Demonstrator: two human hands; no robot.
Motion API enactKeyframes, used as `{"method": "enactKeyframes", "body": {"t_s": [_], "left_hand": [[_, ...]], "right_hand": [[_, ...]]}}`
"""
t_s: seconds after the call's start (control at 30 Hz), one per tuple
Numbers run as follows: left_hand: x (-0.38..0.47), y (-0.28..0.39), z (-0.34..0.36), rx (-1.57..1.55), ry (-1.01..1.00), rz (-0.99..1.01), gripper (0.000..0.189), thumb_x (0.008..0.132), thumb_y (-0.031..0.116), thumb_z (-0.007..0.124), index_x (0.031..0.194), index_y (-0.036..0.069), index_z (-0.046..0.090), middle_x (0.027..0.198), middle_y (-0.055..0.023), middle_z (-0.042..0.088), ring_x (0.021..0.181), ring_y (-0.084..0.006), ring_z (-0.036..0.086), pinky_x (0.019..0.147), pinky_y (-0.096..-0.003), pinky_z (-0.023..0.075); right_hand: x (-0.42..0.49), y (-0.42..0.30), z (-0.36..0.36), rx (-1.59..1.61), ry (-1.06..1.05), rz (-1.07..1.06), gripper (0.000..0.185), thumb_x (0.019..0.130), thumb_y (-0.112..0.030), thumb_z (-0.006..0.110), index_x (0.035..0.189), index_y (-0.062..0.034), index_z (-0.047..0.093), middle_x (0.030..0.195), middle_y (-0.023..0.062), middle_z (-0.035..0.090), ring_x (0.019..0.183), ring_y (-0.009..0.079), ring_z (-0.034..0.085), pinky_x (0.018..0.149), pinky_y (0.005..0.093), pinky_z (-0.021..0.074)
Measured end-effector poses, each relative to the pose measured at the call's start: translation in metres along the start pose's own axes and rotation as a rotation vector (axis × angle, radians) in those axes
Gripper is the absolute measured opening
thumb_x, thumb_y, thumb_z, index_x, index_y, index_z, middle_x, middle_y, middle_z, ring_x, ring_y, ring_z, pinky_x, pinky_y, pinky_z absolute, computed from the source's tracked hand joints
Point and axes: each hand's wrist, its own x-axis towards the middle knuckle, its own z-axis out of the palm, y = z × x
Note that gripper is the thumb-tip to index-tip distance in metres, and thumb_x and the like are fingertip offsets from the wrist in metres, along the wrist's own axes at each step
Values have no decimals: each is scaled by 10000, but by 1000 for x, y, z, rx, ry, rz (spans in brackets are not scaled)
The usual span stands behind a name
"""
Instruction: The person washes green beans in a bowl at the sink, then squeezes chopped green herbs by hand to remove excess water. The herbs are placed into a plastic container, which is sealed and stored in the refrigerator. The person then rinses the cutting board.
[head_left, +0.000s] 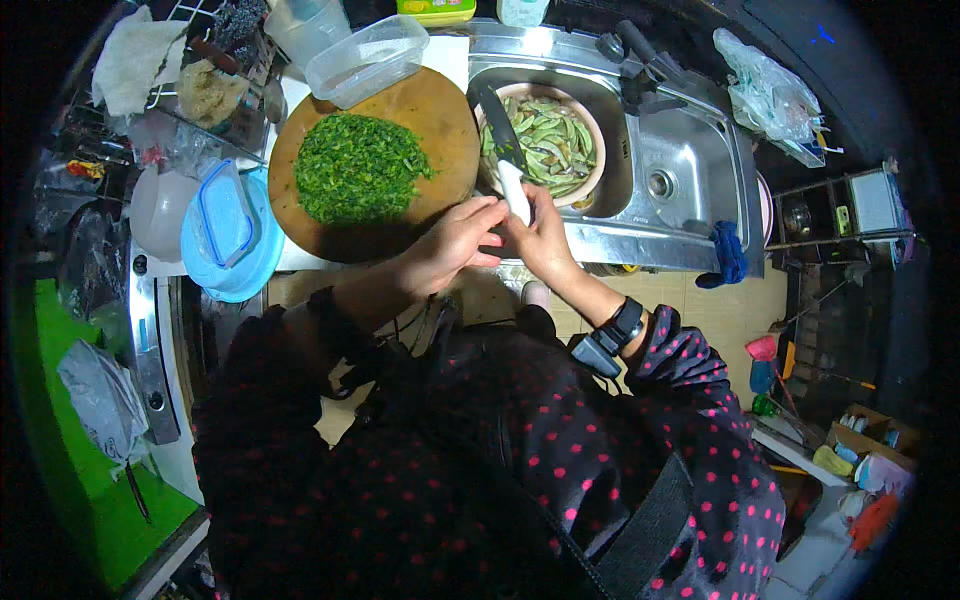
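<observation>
My right hand (541, 234) grips the white handle of a kitchen knife (504, 129). Its dark blade points away from me, over the left side of a pale bowl (598, 142) that holds green bean pods (551, 139) in the sink. Bits of green cling to the blade near the handle. Beside the handle is my left hand (459, 244), fingers apart; whether its fingertips touch the knife or the right hand is hard to tell. Finely chopped greens (360, 169) lie heaped on a round wooden chopping board (454, 112) left of the sink.
A clear plastic container (367, 64) overlaps the board's far edge. Blue lids (262, 259) sit at its left. The steel sink's right basin (694, 191) has a drain, and a dark blue cloth (726, 255) hangs over the front rim. A faucet (645, 60) stands behind.
</observation>
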Motion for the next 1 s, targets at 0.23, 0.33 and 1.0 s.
{"method": "enactKeyframes", "body": {"t_s": [0.23,0.33,1.0], "left_hand": [[74,-11,45,-6,91,63,229,895,220,490,1000,23,539,885,-88,596,759,-189,611,632,-332,526],[95,-10,67,-307,157,-33,219,866,182,466,948,-5,547,849,-129,598,770,-234,629,630,-370,548],[209,64,85,60,318,336,224,909,151,465,1049,-23,483,787,-94,595,556,-149,551,488,-270,473]], "right_hand": [[6,0,-92,-166,-389,-197,520,864,-317,611,1242,19,491,1132,250,542,1046,392,539,943,401,417],[57,5,-168,-363,-547,-554,301,911,-294,523,915,-7,618,881,179,591,889,370,569,762,451,455],[182,67,-298,-1054,-131,-361,476,851,-243,614,1217,39,502,1135,237,551,1099,374,517,940,425,433]]}}
